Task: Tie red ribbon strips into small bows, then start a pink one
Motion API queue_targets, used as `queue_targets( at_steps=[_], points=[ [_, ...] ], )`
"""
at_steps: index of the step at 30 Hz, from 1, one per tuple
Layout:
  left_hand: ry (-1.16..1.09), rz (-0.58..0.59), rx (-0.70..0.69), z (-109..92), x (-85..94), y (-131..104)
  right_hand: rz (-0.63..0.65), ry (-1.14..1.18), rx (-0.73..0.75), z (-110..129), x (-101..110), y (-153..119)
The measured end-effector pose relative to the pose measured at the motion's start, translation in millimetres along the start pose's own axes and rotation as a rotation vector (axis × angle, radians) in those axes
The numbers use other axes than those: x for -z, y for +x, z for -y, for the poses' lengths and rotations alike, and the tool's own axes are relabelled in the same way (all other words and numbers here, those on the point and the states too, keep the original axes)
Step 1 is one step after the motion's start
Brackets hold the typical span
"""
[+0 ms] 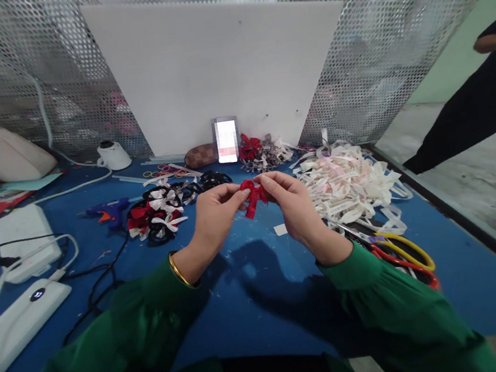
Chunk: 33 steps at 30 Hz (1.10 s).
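Between my two hands, above the middle of the blue table (267, 325), is a red ribbon bow (252, 196) with a tail hanging down. My left hand (219, 211) pinches its left side between thumb and fingertips. On the other side, my right hand (291, 201) grips the bow's right part the same way. Left of my hands lies a pile of black hair ties with red and white bows (155, 214). A heap of pale printed ribbon pieces (345, 188) spreads to the right. Under my right hand's side sits a small white card (280, 229).
Scissors with yellow and red handles (405, 253) lie at right. A blue glue gun (111, 211), a white power strip (26, 232) and a power bank (27, 322) with cables occupy the left. A phone (226, 140) stands at the back by a white board (223, 72). Another person (469, 87) stands far right.
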<state>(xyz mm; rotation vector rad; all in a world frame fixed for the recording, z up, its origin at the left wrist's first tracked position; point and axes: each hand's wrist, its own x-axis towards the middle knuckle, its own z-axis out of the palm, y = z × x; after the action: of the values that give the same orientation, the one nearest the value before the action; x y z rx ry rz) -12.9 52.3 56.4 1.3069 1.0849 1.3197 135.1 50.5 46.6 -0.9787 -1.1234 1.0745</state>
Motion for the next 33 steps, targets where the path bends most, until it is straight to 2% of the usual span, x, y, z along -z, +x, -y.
queue_targets(
  at_steps=[3, 8, 17, 22, 27, 33],
  points=[
    [-0.056, -0.043, 0.015, 0.0, 0.0, 0.9, 0.009, -0.008, 0.004, -0.2, -0.3, -0.6],
    [-0.104, -0.009, 0.067, 0.0, -0.6, -0.1, -0.019, 0.011, 0.026, -1.4, -3.4, -3.2],
    [-0.056, -0.02, 0.025, -2.6, 0.0, -0.1, 0.009, -0.03, 0.002, -1.0, -1.7, -1.1],
    [0.047, -0.037, -0.077, -1.1, 3.4, 2.2, 0.078, -0.101, -0.007, 3.7, -1.1, -1.2],
    [0.025, -0.045, -0.071, 3.1, 2.8, 2.3, 0.128, -0.087, -0.065, 6.0, -4.0, -3.9],
    [0.062, -0.022, -0.092, 5.2, 3.6, 2.7, 0.277, -0.088, -0.172, 7.5, 0.1, -2.1]
  ],
)
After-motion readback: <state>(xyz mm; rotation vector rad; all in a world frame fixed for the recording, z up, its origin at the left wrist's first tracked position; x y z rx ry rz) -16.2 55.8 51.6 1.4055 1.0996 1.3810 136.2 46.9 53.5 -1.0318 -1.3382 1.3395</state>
